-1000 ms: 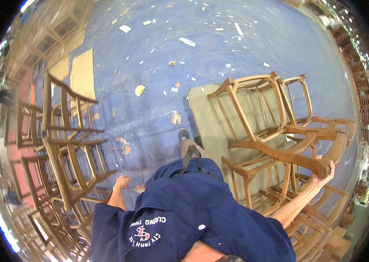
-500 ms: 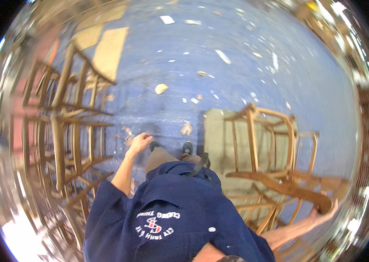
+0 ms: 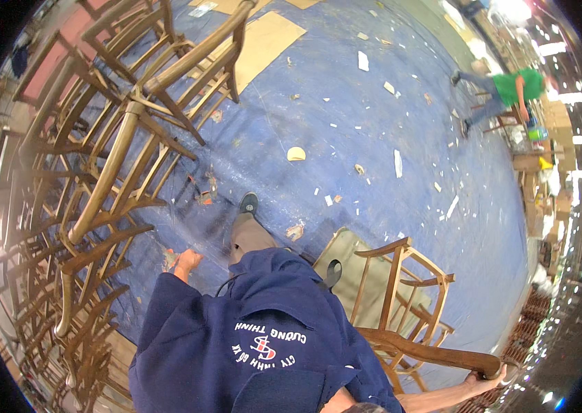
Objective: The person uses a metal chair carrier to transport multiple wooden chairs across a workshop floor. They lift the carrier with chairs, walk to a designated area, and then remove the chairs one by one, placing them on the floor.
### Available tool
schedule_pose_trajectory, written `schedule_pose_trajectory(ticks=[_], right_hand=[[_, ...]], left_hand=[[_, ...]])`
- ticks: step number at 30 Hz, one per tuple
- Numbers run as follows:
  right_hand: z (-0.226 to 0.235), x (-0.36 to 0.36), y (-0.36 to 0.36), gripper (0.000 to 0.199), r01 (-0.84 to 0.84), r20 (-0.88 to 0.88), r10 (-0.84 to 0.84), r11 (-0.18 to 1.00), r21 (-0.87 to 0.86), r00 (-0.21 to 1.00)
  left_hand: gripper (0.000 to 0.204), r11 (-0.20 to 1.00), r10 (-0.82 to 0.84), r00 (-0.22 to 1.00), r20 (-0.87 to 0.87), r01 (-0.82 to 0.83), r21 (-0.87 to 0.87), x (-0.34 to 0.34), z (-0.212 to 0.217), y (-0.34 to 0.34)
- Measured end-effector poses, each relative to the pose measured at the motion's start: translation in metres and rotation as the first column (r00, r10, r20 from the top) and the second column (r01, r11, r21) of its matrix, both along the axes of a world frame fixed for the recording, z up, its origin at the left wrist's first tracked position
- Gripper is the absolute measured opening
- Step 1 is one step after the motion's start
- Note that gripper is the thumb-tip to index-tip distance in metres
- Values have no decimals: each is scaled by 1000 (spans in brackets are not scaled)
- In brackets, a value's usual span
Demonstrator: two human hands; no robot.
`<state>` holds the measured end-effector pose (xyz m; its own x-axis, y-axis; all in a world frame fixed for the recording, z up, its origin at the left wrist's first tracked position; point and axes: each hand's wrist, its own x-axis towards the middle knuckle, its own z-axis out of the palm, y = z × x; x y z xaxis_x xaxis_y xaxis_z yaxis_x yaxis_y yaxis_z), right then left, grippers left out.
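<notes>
One chair rail point(image 3: 435, 353), long axis rightward

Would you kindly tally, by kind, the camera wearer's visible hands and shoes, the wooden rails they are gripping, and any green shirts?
Hands: 2 (left hand, right hand)
Shoes: 1 (dark shoe)
Gripped rails: 1 (brown wooden rail)
Green shirts: 1 (co-worker's green shirt)
Total: 5
</notes>
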<state>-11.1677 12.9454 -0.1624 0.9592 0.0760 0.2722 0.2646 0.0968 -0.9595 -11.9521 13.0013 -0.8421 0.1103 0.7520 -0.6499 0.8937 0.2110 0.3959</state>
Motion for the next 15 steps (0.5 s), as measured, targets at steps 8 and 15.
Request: schedule_pose_trajectory(ticks=[8, 15], right_hand=[[22, -54, 154, 36, -195, -30, 195, 981, 12, 980], [30, -105, 272, 49, -455, -84, 454, 890, 0, 887]], left_hand=[[46, 852, 520, 814, 260, -516, -89, 54, 89, 138], [47, 736, 672, 653, 348, -640, -221, 25, 116, 237]])
